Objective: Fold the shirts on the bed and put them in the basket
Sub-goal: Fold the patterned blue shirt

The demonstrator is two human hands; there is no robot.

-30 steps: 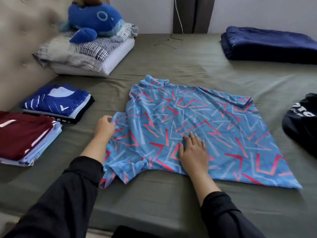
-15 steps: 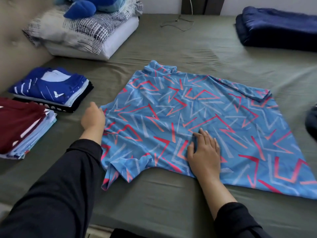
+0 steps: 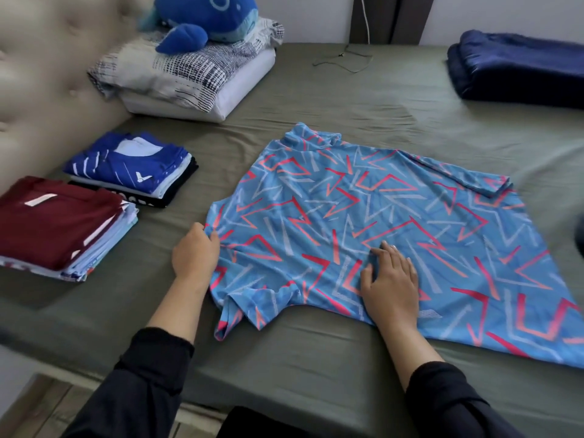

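Observation:
A light blue shirt [image 3: 373, 222] with red and white zigzag marks lies spread flat on the green bed [image 3: 316, 368], collar toward the far side. My left hand [image 3: 195, 255] grips the shirt's left shoulder edge with curled fingers. My right hand [image 3: 390, 283] presses flat on the cloth near the front edge, fingers straight. A short sleeve bunches between my hands at the bed's front edge. Two stacks of folded shirts sit at the left: a blue-topped one [image 3: 132, 165] and a maroon-topped one [image 3: 60, 222]. No basket is in view.
Pillows [image 3: 189, 74] with a blue plush whale [image 3: 205, 20] lie at the back left against the padded headboard [image 3: 47, 74]. A folded navy blanket [image 3: 518, 67] sits at the back right. A thin cable [image 3: 344, 58] lies near the wall.
My left hand has drawn the shirt's left shoulder outward to the left, flattening it. My right hand has stayed pressed on the cloth. The camera view has shifted.

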